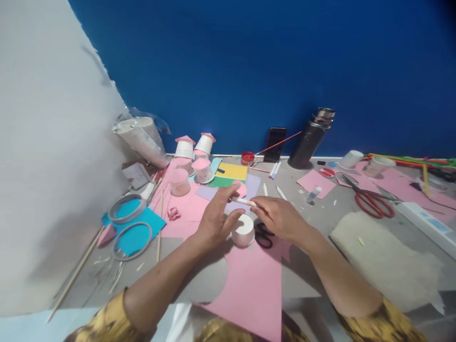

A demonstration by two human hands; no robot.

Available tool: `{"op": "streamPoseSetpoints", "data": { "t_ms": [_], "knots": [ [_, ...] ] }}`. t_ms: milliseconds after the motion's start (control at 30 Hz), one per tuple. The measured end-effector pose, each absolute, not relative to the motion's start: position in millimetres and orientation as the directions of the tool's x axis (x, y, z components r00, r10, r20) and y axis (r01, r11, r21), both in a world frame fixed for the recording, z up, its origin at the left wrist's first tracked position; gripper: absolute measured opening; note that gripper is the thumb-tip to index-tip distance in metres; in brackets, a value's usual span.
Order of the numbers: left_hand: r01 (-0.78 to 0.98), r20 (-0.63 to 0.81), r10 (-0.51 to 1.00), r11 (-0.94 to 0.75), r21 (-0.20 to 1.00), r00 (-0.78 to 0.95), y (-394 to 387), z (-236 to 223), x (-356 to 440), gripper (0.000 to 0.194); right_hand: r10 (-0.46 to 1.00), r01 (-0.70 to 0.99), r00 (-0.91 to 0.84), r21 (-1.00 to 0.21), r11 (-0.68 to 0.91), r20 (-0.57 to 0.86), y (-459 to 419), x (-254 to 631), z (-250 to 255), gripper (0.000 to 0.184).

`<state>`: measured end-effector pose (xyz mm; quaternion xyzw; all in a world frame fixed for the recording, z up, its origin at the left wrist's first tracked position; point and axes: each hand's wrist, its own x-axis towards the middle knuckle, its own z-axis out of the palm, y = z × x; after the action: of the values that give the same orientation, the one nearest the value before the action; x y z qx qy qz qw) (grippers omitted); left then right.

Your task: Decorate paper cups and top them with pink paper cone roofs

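My right hand (280,216) is closed on a thin white marker with an orange band (244,201), pinched near its right end. The marker lies almost level, its other end against the fingers of my left hand (215,218). That hand's thumb and forefinger stand apart, with the thumb stretched out below the marker. Just beneath my hands an upside-down white paper cup (243,232) rests on pink paper (254,285). Behind the left fingertips shows a pink paper circle (240,189). Black-handled scissors (264,236) lie beside the cup, partly under my right hand.
Several cups with pink tops (203,171) stand at back left, near stacked paper cups (140,140). Two grey rings (132,241) lie on blue sheets. Toward the right are a dark flask (309,142), red-handled scissors (374,204) and a glue stick (313,194).
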<state>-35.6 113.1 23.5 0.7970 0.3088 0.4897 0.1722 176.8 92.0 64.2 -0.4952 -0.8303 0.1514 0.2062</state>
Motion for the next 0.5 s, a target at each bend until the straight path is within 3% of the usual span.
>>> {"op": "streamPoseSetpoints", "data": {
  "t_ms": [100,200,300,400,500],
  "knots": [
    [0.496,0.675,0.486,-0.845,0.201,0.555,115.5,28.0,-37.5,0.022,0.862,0.814,-0.484,-0.286,0.506,0.148,88.1,174.8,67.4,0.029],
    [0.559,0.619,0.466,-0.828,0.052,0.632,119.6,39.1,-50.2,0.023,0.849,0.838,-0.512,-0.144,0.527,0.129,88.7,190.3,72.6,0.034],
    [0.621,0.676,0.528,-0.773,0.131,0.514,124.3,58.5,-77.5,0.031,0.862,0.856,-0.475,-0.137,0.499,0.174,83.5,223.3,84.3,0.037],
    [0.707,0.618,0.735,-0.593,0.384,0.280,126.7,72.6,-98.1,0.025,0.902,0.839,-0.351,-0.343,0.423,0.253,71.6,252.3,95.7,0.042],
    [0.698,0.439,0.850,-0.502,0.510,0.291,131.5,66.0,-95.6,0.025,0.932,0.773,-0.297,-0.520,0.364,0.210,63.0,256.2,96.4,0.039]
  ]
}}
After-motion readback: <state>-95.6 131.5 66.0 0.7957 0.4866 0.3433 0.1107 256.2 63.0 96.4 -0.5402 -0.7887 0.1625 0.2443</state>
